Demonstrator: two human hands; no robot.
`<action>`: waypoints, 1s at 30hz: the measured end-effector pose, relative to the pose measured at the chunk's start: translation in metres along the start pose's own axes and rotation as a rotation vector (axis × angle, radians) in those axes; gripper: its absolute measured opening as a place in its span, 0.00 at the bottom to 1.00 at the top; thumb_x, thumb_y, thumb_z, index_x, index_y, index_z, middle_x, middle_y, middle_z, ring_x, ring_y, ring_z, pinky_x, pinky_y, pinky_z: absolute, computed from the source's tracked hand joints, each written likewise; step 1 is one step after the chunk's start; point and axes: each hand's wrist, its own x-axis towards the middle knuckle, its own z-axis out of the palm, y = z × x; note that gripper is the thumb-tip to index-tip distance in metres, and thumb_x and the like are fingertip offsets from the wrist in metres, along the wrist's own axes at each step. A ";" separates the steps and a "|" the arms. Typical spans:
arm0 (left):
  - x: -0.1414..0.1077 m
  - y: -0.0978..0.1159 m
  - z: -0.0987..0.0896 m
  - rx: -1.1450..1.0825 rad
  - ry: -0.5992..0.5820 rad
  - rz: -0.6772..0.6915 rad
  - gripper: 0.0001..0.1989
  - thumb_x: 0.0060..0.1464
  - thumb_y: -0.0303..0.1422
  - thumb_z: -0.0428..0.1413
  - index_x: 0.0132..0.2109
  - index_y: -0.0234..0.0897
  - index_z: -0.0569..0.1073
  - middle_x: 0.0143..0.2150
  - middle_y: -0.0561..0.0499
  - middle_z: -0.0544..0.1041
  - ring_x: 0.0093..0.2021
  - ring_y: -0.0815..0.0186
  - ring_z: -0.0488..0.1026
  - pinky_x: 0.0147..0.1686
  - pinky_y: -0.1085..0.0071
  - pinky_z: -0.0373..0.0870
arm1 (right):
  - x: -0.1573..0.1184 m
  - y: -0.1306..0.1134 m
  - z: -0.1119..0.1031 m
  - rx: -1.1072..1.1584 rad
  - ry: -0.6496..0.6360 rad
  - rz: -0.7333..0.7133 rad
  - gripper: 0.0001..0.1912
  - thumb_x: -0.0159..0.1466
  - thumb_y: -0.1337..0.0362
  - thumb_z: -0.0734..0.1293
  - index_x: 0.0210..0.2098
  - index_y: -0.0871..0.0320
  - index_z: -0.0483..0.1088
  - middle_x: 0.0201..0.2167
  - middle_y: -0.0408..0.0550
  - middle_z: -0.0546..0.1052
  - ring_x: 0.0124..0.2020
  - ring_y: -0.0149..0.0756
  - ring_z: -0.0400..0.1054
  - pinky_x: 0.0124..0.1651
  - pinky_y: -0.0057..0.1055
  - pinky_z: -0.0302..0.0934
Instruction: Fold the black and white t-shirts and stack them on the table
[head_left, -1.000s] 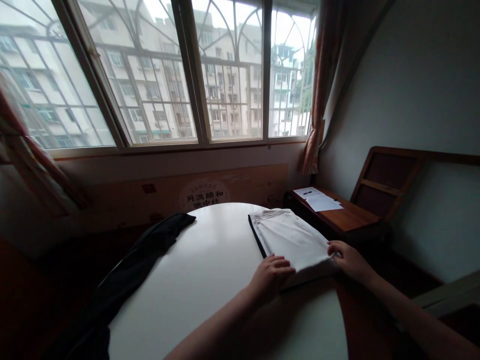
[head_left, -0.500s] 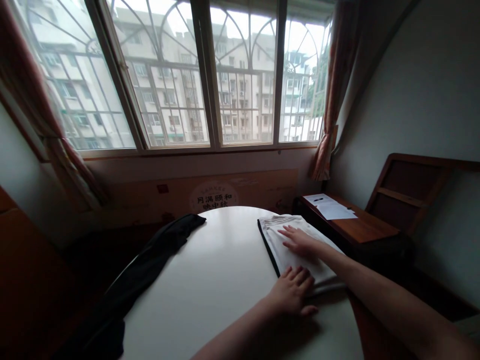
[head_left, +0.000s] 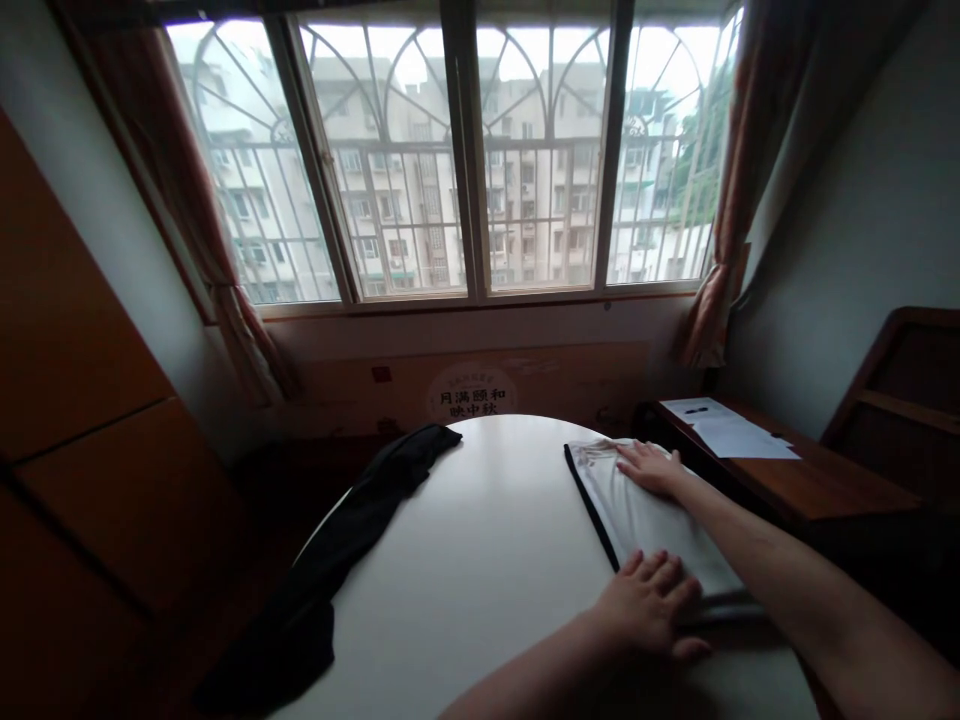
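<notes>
A folded white garment (head_left: pixel 675 540) with a dark strip along its left edge lies flat on the right side of the round white table (head_left: pixel 480 540). My right hand (head_left: pixel 651 468) rests palm down on the far part of the garment, fingers stretched out toward the left. Nearer to me, my left hand (head_left: pixel 654 602) lies on the garment's near left corner, its fingers apart and its thumb pointing right. Neither hand grips anything. Some creases show near the garment's far edge. What lies beneath it is hidden.
Dark clothing (head_left: pixel 360 540) drapes over the table's left edge. Right of the table, papers (head_left: pixel 739 437) lie on a wooden surface (head_left: pixel 840 490). An orange-brown cabinet (head_left: pixel 82 500) stands at left. Behind are a printed board (head_left: pixel 555 385) and barred windows.
The view has turned left, so everything sits further right in the picture. My right hand has slid toward the garment's far edge. My left hand stays at the near left corner.
</notes>
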 end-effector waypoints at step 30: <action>-0.219 -0.115 -0.124 0.324 0.229 -0.947 0.24 0.65 0.35 0.49 0.65 0.35 0.68 0.70 0.35 0.63 0.72 0.45 0.56 0.69 0.43 0.50 | -0.182 -0.276 0.077 1.356 0.155 -0.225 0.27 0.59 0.50 0.70 0.54 0.57 0.73 0.59 0.58 0.74 0.64 0.50 0.65 0.69 0.51 0.54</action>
